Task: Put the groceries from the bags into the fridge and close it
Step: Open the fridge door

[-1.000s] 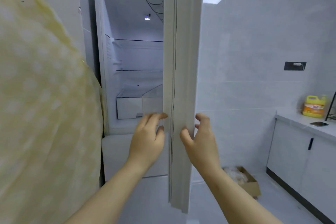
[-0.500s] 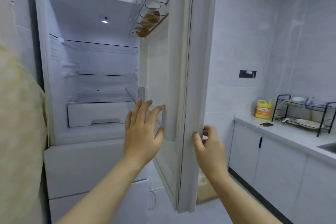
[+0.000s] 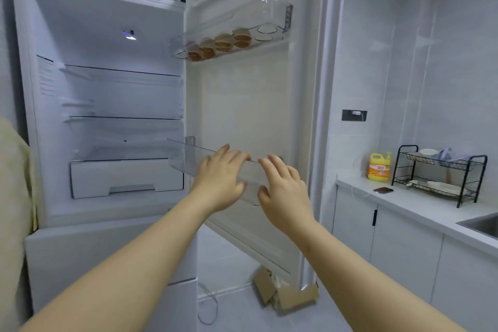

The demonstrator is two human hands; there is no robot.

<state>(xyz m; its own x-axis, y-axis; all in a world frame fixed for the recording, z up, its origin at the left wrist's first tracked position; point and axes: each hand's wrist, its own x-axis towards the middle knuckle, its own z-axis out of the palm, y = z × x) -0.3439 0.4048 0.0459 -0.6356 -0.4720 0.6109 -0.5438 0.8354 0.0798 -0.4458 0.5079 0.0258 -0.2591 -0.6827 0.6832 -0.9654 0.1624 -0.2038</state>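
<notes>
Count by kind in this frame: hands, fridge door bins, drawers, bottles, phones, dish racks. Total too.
hands: 2, left hand, right hand
door bins: 2, top bin, lower bin
drawer: 1
bottle: 1
phone: 1
dish rack: 1
Total: 8

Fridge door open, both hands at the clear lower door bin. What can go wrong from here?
1. Pressing on the clear door bin with the left hand and right hand may unseat it.
2. Jolting the door could rattle the eggs in its top tray.
3. The cardboard box and cable on the floor look like trip hazards.
</notes>
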